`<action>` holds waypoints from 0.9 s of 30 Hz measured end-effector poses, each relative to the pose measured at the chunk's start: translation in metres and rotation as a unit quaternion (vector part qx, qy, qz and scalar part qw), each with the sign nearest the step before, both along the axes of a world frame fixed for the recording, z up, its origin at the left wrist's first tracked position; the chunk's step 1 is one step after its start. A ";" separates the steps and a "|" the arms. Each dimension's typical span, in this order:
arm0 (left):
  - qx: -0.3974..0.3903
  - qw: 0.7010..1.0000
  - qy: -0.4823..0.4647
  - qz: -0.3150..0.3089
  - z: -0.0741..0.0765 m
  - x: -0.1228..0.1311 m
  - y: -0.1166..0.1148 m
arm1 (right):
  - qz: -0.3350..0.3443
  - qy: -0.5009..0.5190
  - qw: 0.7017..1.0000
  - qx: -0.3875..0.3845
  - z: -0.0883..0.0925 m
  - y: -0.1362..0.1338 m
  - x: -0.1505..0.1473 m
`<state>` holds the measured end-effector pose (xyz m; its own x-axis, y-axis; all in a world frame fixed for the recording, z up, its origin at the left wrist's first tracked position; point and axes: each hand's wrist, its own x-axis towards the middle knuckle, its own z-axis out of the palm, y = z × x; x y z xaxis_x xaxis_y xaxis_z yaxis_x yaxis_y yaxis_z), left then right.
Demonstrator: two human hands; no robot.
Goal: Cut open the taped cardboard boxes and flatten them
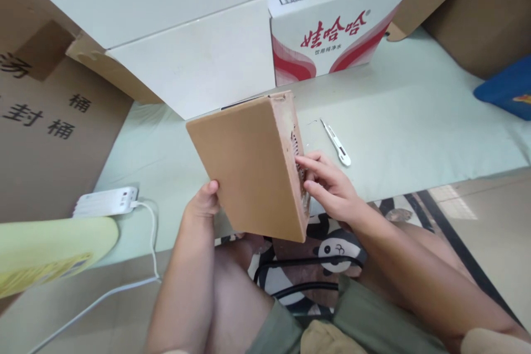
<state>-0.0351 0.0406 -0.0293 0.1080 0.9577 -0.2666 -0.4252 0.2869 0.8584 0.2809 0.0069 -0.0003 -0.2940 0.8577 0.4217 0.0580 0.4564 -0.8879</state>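
A flat brown cardboard box [244, 171] stands tilted on its edge above my lap, at the front edge of the table. My left hand [204, 199] grips its left side, thumb on the front face and the other fingers hidden behind. The narrow right side has a ragged, torn opening [295, 146] with a toothed edge. My right hand [329, 185] is at that side, its index finger and thumb apart and touching the box near the tear. A white utility knife [337, 144] lies on the table beyond my right hand, blade tip showing.
White cartons [199, 61], including one with red print [327, 38], stand at the back of the pale green tabletop [418, 116]. A power bank [108, 202] with a white cable [153, 232] lies left, near a yellow-green object [58, 249]. Large brown cartons [37, 138] flank the table.
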 end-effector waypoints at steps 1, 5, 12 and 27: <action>-0.002 1.000 0.002 0.000 0.006 0.004 0.000 | 0.018 -0.007 1.000 -0.004 0.000 -0.001 -0.001; 0.002 1.000 0.007 0.016 0.027 0.020 0.000 | 0.070 -0.034 0.996 -0.034 -0.001 -0.001 -0.005; -0.008 0.994 0.008 0.110 0.031 0.018 0.010 | -0.152 -0.054 0.973 -0.162 -0.009 0.022 0.014; -0.010 0.991 -0.030 0.127 0.037 0.016 0.009 | -0.428 -0.387 0.811 -0.091 -0.036 0.051 0.061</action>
